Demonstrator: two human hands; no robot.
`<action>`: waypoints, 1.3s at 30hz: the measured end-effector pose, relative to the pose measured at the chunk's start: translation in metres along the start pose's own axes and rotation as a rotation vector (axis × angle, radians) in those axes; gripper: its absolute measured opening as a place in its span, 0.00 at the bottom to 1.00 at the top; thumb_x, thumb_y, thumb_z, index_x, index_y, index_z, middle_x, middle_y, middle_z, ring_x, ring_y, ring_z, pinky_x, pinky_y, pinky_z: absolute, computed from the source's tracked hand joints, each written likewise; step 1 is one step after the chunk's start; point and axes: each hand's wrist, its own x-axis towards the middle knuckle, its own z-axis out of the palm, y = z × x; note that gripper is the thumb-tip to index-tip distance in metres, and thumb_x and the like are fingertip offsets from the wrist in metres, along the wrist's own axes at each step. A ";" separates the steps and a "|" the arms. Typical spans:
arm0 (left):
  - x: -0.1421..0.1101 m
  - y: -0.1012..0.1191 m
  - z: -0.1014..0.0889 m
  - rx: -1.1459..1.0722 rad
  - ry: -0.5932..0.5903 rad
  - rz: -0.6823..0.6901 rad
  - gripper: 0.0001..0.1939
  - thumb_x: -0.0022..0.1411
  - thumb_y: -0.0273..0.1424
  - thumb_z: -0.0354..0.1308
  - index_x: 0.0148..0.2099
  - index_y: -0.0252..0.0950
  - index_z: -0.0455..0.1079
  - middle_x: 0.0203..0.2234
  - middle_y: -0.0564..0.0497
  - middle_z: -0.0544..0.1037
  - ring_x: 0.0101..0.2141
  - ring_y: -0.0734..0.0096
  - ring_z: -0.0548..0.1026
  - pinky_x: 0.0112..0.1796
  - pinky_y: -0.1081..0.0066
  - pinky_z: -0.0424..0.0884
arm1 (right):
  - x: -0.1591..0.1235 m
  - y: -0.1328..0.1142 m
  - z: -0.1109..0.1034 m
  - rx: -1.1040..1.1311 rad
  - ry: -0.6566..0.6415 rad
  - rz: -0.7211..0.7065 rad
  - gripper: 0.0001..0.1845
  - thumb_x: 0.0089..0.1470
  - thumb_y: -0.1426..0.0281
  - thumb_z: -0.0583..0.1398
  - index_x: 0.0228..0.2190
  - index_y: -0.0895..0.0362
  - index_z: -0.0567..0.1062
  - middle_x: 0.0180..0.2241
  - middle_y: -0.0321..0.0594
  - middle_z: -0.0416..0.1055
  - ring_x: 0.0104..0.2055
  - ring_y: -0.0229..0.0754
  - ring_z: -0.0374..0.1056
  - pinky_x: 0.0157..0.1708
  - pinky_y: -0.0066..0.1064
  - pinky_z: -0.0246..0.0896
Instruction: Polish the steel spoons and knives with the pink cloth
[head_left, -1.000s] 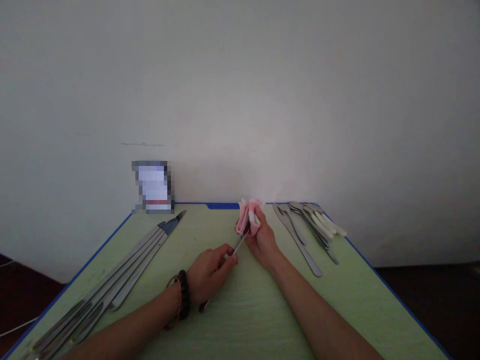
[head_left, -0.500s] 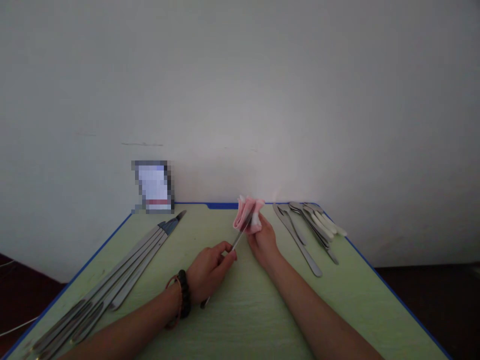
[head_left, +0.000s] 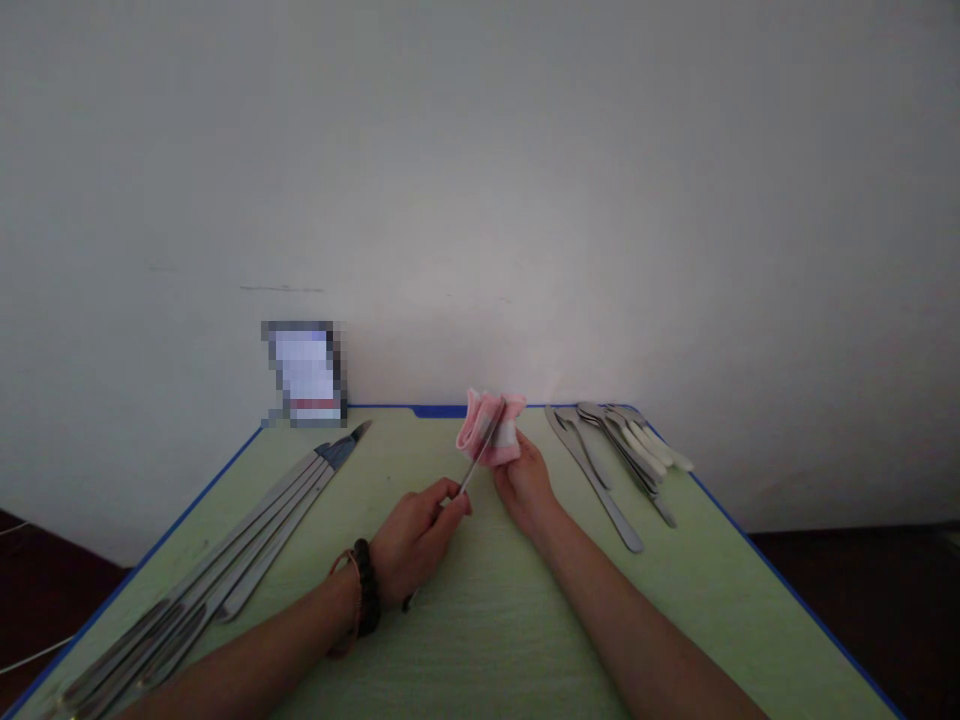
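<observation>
My left hand point(head_left: 416, 535), with a dark bead bracelet on its wrist, is closed round the handle of a thin metal knife point(head_left: 474, 465) that slants up and away from me. Its far end lies inside a folded pink and white cloth point(head_left: 489, 431). My right hand point(head_left: 525, 482) pinches that cloth round the blade, a little above the pale green table point(head_left: 480, 640). The two hands are close together at the middle of the table.
Several long metal knives point(head_left: 247, 540) lie in a row along the left of the table. A heap of spoons and other cutlery point(head_left: 619, 450), some with white handles, lies at the back right. A small blurred box point(head_left: 304, 372) stands against the wall.
The cloth and the blade have risen slightly and shifted left. My left hand has lifted a little off the table.
</observation>
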 end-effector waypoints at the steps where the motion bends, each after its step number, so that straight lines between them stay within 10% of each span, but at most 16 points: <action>1: 0.000 0.000 0.000 0.011 -0.011 0.006 0.16 0.64 0.41 0.40 0.34 0.36 0.62 0.10 0.63 0.55 0.13 0.78 0.55 0.16 0.77 0.47 | 0.001 -0.001 0.000 0.024 0.029 -0.002 0.04 0.37 0.73 0.61 0.23 0.56 0.74 0.23 0.32 0.71 0.26 0.34 0.62 0.31 0.25 0.58; 8: -0.002 0.005 -0.003 0.086 -0.056 0.051 0.15 0.63 0.40 0.42 0.33 0.36 0.63 0.11 0.62 0.57 0.14 0.78 0.56 0.18 0.77 0.50 | 0.006 -0.002 -0.002 0.114 0.162 -0.029 0.06 0.38 0.75 0.60 0.25 0.55 0.73 0.25 0.32 0.72 0.27 0.33 0.63 0.32 0.25 0.60; 17: 0.003 0.002 0.003 -0.135 0.079 -0.050 0.18 0.63 0.42 0.40 0.39 0.34 0.62 0.08 0.63 0.59 0.11 0.76 0.58 0.15 0.77 0.54 | -0.007 -0.002 0.000 -0.329 -0.117 -0.080 0.09 0.47 0.64 0.59 0.24 0.57 0.74 0.23 0.32 0.69 0.26 0.34 0.60 0.27 0.24 0.56; 33: 0.005 -0.002 0.000 0.227 0.143 0.018 0.18 0.64 0.41 0.40 0.36 0.36 0.67 0.15 0.56 0.68 0.17 0.72 0.66 0.21 0.74 0.54 | -0.014 -0.012 0.008 -0.369 -0.319 0.043 0.09 0.45 0.64 0.61 0.27 0.57 0.74 0.24 0.33 0.71 0.27 0.35 0.63 0.29 0.26 0.57; 39: 0.005 -0.002 0.000 0.406 0.071 0.012 0.17 0.65 0.39 0.39 0.37 0.37 0.66 0.20 0.51 0.73 0.22 0.67 0.71 0.24 0.73 0.55 | -0.012 -0.005 0.005 -0.505 -0.189 -0.008 0.10 0.47 0.64 0.58 0.22 0.58 0.72 0.20 0.31 0.66 0.23 0.34 0.57 0.26 0.26 0.52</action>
